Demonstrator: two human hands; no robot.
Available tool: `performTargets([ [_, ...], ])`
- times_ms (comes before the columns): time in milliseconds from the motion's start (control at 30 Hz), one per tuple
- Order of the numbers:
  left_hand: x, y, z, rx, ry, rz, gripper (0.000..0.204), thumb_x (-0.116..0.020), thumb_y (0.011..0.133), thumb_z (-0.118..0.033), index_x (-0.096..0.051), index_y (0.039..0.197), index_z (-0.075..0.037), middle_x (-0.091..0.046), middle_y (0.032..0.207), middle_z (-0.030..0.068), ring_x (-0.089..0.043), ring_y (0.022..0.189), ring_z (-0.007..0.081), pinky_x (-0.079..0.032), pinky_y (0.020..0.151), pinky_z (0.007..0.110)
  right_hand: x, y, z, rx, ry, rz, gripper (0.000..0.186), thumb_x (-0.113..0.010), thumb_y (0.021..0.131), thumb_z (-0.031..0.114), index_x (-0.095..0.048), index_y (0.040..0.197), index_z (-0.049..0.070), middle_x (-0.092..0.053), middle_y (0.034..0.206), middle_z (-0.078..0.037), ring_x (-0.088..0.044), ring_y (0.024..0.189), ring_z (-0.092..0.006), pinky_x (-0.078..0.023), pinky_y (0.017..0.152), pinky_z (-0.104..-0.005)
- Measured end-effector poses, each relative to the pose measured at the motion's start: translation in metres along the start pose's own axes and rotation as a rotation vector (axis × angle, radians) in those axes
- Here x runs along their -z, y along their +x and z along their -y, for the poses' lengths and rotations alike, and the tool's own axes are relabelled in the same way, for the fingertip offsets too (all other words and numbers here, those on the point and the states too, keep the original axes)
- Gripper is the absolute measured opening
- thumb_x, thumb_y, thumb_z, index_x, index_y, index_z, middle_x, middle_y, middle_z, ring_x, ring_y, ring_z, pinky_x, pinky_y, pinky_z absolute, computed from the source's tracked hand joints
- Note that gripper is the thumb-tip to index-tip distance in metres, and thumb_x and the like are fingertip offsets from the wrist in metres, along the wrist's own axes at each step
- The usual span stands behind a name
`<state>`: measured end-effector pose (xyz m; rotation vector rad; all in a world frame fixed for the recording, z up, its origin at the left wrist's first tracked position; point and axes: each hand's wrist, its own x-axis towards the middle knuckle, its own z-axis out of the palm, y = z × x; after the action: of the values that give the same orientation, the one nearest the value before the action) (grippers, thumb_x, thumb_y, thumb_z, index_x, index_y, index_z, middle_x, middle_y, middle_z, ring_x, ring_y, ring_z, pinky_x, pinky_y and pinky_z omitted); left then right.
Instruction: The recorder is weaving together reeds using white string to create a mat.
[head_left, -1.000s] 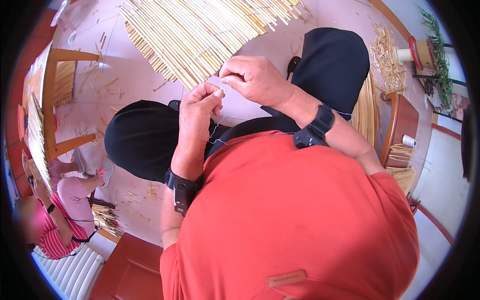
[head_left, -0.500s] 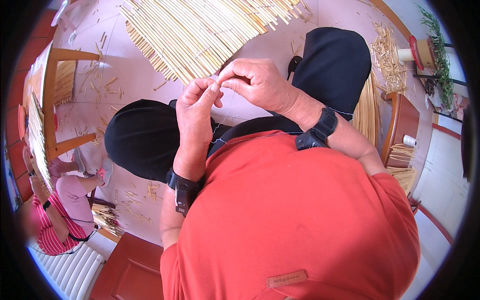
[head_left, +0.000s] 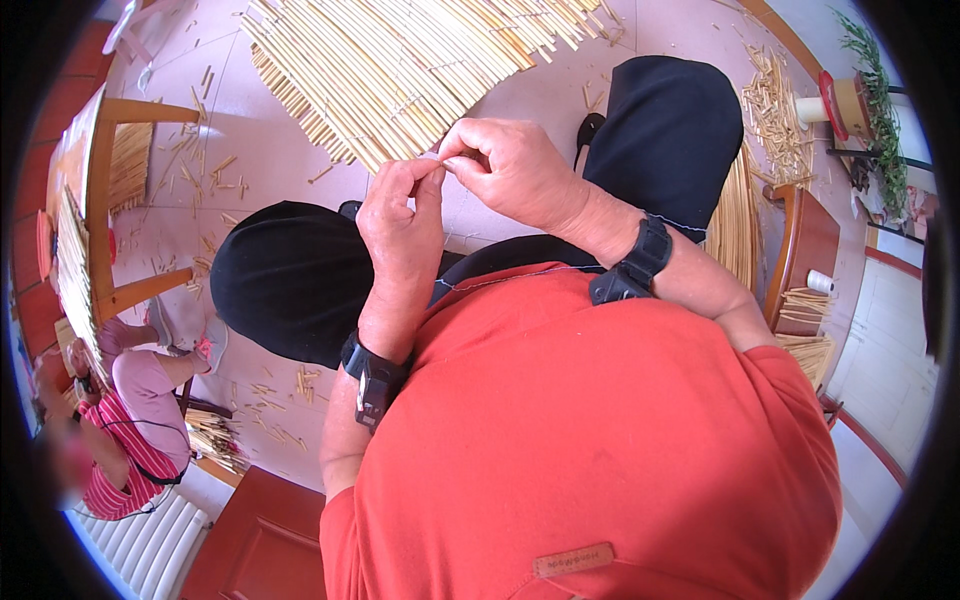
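Note:
My left hand (head_left: 402, 225) and my right hand (head_left: 520, 170) meet fingertip to fingertip above my lap, both pinched on a fine white thread (head_left: 540, 269) that is mostly hidden at the fingertips. Loose lengths of it cross my waist and my right thigh (head_left: 655, 120). Just beyond my fingers lies a large mat of pale, slender sticks (head_left: 400, 75) tied in rows with cord. A bundle of long sticks (head_left: 730, 235) stands beside my right leg.
A wooden bench (head_left: 805, 240) at right holds a white spool (head_left: 819, 282) and short sticks. Offcuts (head_left: 778, 120) litter the floor. At left, another person in a striped top (head_left: 135, 445) sits by a wooden table (head_left: 150, 108). A red-brown wooden panel (head_left: 250, 530) is at lower left.
My left hand has turned and moved slightly right, its fingertips closing up against my right hand's. The thread end between them is now covered. The other person's arms have shifted.

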<state>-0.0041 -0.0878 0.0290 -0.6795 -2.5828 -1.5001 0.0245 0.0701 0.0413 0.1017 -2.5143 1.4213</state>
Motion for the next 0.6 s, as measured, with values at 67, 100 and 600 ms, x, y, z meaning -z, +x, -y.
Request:
performTargets([
  [67, -0.001, 0.0, -0.001, 0.082, -0.028, -0.004, 0.003, -0.067, 0.087, -0.003, -0.065, 0.088, -0.003, -0.062, 0.077, 0.0026, -0.059, 0.067, 0.0074, -0.048, 0.061, 0.024, -0.002, 0.0, 0.001, 0.035, -0.059, -0.025, 0.006, -0.063, 0.083, 0.003, -0.064, 0.088, 0.001, -0.064, 0.071, -0.011, -0.059, 0.059, -0.0154, -0.047, 0.056, -0.0277],
  [100, -0.001, 0.0, 0.0, 0.178, -0.108, 0.012, 0.003, -0.066, 0.089, -0.004, -0.065, 0.089, -0.002, -0.061, 0.076, 0.002, -0.058, 0.066, 0.008, -0.047, 0.061, 0.023, -0.003, 0.001, 0.002, 0.001, -0.042, -0.012, 0.006, -0.063, 0.083, 0.004, -0.063, 0.088, 0.001, -0.063, 0.071, -0.01, -0.059, 0.059, -0.0147, -0.047, 0.056, -0.0276],
  [600, 0.011, 0.007, 0.009, 0.087, -0.145, -0.096, 0.017, -0.064, 0.088, -0.003, -0.065, 0.105, -0.004, -0.062, 0.094, 0.0063, -0.059, 0.078, 0.0141, -0.048, 0.073, 0.026, 0.002, 0.004, -0.017, -0.718, 1.105, 0.131, 0.012, -0.059, 0.09, 0.012, -0.056, 0.095, 0.002, -0.052, 0.067, 0.0, -0.038, 0.042, -0.003, -0.035, 0.04, -0.0168],
])
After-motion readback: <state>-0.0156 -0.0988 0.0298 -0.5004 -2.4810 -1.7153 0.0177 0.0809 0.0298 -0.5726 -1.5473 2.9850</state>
